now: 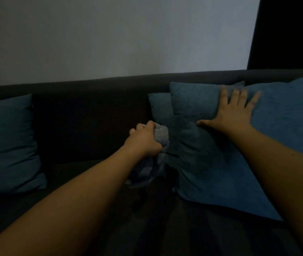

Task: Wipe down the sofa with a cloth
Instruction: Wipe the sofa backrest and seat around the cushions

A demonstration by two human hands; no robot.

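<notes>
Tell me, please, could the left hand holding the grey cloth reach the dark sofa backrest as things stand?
Probably yes. The left hand grips the grey cloth in front of the bare dark sofa backrest, with no cushion between; the right hand presses the blue cushion aside.

**Around your work**

You had a pale wall ahead of you, with a dark panel at its right edge. One blue cushion leaned at the left; three more overlapped at the right, the nearest tilted, a large one beside it, a small one behind.
</notes>
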